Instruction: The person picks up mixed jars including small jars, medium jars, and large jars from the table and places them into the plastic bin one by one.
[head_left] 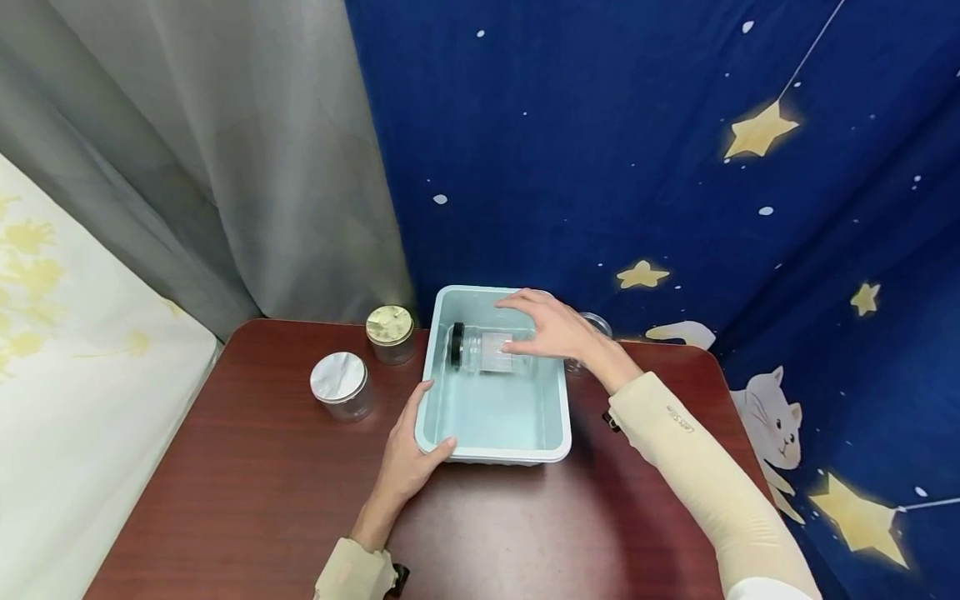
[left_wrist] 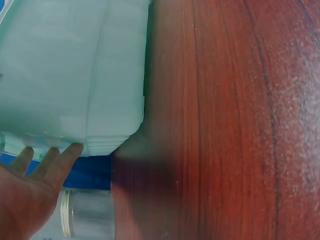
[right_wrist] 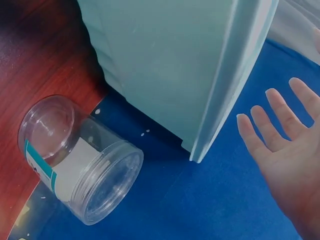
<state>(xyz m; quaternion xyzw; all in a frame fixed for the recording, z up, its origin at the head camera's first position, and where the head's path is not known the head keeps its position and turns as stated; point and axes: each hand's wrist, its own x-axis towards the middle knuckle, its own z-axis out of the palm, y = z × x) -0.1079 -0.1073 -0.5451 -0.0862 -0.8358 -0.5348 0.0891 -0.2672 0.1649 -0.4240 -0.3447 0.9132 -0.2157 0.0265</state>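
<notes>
A grey curtain (head_left: pixel 292 167) and a star-patterned blue curtain (head_left: pixel 600 150) hang behind a reddish-brown, wood-grained table (head_left: pixel 262 500).

High head view, close wrist views
A pale-blue rectangular plastic tub (head_left: pixel 495 418) was shared by all: faced downward from the head, sideways from each wrist.

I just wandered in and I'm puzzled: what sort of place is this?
Perhaps a curtained-off indoor workspace: a gray curtain and a blue star-printed curtain hang behind a reddish-brown wood-grain table. Whether it's in a home or a workplace, I can't tell.
</notes>
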